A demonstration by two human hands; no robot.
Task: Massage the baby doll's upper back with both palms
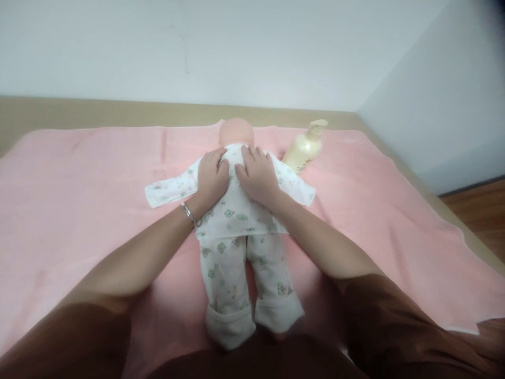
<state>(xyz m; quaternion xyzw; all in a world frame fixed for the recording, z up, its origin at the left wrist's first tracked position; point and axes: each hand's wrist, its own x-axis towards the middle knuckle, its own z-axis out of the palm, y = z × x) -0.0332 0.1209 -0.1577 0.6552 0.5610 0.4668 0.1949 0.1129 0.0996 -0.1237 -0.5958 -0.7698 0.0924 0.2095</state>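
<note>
A baby doll [240,216] in a white printed shirt and matching trousers lies on a pink cloth [98,173], its smooth head [236,131] pointing away from me. It seems to be face down; no face shows. My left hand [213,176] rests flat on the left of its upper back, thumb pointing inward. On the right of the upper back lies my right hand [256,173], fingers spread toward the shoulder. Neither hand grips anything. The sleeves stretch out to both sides, and the trouser legs end in turned-up cuffs nearest me.
Just right of the doll's shoulder, a pale yellow pump bottle [303,150] stands on the cloth, looking tilted in this view. Beyond the cloth runs a tan surface edge [118,111] against a white wall [236,52]. Wooden floor [477,210] shows at far right.
</note>
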